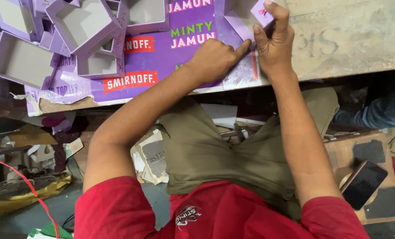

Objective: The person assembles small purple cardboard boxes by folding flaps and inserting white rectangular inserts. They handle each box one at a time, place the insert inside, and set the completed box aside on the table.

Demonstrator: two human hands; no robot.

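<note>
My left hand [215,57] rests as a loose fist on the purple printed sheet [162,66] at the table's edge, its forefinger pressing toward a purple cardboard piece [246,22]. My right hand [274,42] grips that same piece, thumb up along its right side and fingers curled around a folded flap. The piece looks like a partly folded small box with a grey inside.
Several finished purple open boxes [82,31] with grey insides are piled at the upper left. The bare worn tabletop [347,35] lies to the right. Below the table are paper scraps, a dark phone [363,183] on cardboard, a red cable [29,186] and another person's blue-trousered leg [378,113].
</note>
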